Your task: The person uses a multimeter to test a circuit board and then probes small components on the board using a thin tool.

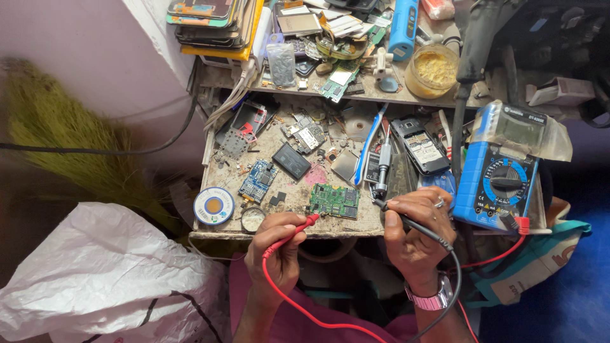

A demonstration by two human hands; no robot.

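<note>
Cluttered bench [210, 166]: left hand [279, 244] pinches red probe [304, 227], right hand [416, 228] grips black probe [406, 221], seemingly near green board [335, 201]

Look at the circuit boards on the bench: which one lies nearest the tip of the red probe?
The green board at the bench's front edge, just beyond the red probe in the left hand. The blue board lies farther left and back.

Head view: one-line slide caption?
Left hand holds red probe, right hand black probe, by green board and multimeter.
</note>
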